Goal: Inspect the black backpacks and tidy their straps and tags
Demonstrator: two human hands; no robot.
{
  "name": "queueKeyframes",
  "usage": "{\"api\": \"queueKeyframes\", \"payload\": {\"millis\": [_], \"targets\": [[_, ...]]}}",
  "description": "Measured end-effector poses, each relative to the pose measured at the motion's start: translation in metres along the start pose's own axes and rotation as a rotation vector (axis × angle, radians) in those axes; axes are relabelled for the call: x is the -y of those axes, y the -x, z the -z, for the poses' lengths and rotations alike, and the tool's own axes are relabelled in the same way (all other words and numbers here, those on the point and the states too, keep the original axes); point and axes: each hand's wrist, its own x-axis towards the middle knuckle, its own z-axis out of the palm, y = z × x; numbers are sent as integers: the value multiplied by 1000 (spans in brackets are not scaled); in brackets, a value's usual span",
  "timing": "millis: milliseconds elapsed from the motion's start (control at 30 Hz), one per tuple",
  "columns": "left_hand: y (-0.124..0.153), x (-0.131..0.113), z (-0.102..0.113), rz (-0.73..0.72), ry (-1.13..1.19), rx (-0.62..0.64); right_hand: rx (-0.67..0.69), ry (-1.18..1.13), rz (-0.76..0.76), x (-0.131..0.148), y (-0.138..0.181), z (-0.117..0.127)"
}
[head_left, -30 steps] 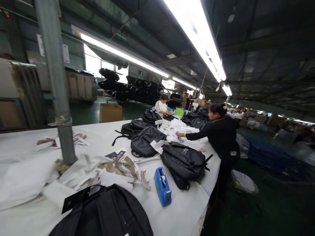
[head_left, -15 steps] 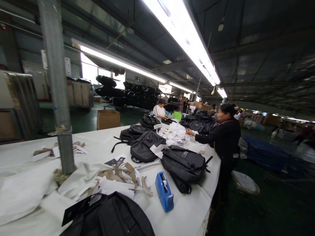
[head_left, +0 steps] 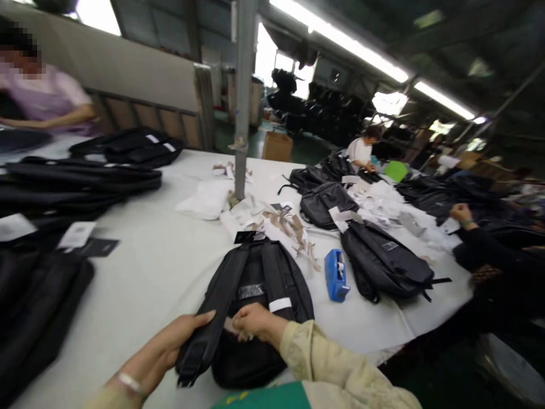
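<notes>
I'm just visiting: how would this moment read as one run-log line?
left hand: holding shoulder strap of black backpack | right hand: holding small pale piece at backpack | blue tape dispenser: right of backpack

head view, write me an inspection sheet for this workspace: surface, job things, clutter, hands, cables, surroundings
surface: white table, with a grey metal post rising through or beside it
job's things: black backpack lying with its shoulder straps up; white band around one strap
clutter: brown and white paper scraps beyond the backpack; blue tape dispenser to its right; more black backpacks on both sides
left hand: grips a shoulder strap
right hand: pinches a small pale slip over the backpack
cables: nothing seen
surroundings: co-workers left, right and at the far side; cardboard box beyond the table; lit ceiling lamps
</notes>
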Motion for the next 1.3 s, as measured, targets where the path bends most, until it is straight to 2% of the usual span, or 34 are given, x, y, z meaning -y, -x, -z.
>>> {"api": "queueKeyframes", "payload": {"millis": [67,233,433,567,633,767,833,933,1100,1167,1300], "targets": [[-5,12,8,51,-28,-55,19,-98,-38,-7,3,-6],[-21,15,12,34,-71,29,12,-221,-31,-13,5,-15],[-25,17,19,1,-98,38,-34,-123,119,12,-11,-13],[-24,14,21,-26,-122,3,-59,-156,192,22,-11,2],[-22,12,21,-29,-121,8,38,-202,205,20,-4,15],[-19,10,23,9,-127,14,339,-198,240,12,14,37],[-20,10,23,22,-116,25,332,-81,316,12,18,43],[-22,11,25,25,-117,39,236,121,444,23,17,45],[-29,17,27,-42,-163,-5,243,190,618,56,4,42],[-32,20,27,-65,-159,-4,261,228,611,68,-2,39],[-35,22,30,-64,-183,-21,337,204,457,82,-15,38]]}}
